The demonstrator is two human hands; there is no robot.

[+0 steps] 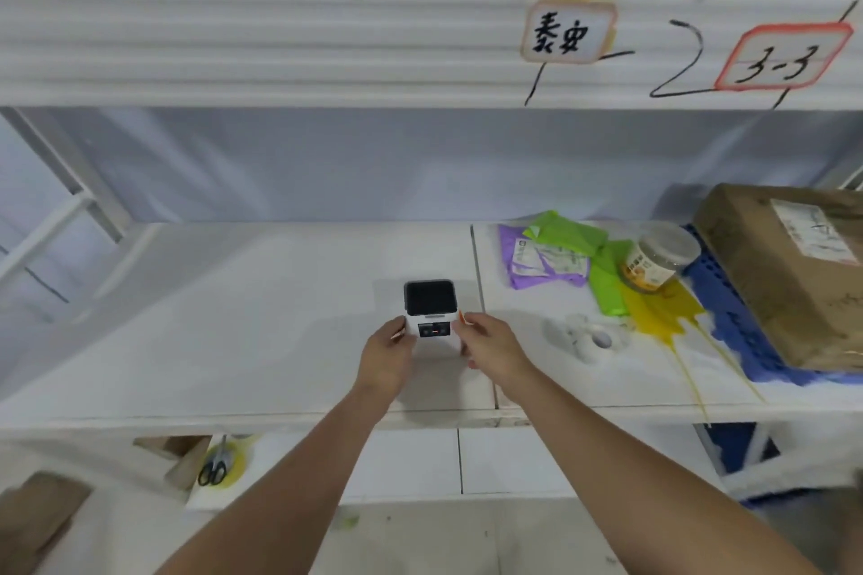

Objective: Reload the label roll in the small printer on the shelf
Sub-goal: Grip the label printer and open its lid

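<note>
The small printer [429, 317] is white with a dark square lid and stands upright on the white middle shelf [233, 317], near its front edge. My left hand [387, 355] presses against its left side and my right hand [490, 346] against its right side, fingertips touching the casing. The lid looks closed. A whitish, roundish object [590, 339], possibly a label roll, lies on the shelf to the right of my right hand; it is too blurred to be sure.
Right of the printer lie purple [537, 266], green [602, 285] and yellow bags [663, 308], a lidded jar [656, 264], a blue tray [733, 322] and a cardboard parcel [794, 266]. The upper shelf beam [327, 42] hangs overhead. Scissors [212, 472] lie on the lower shelf.
</note>
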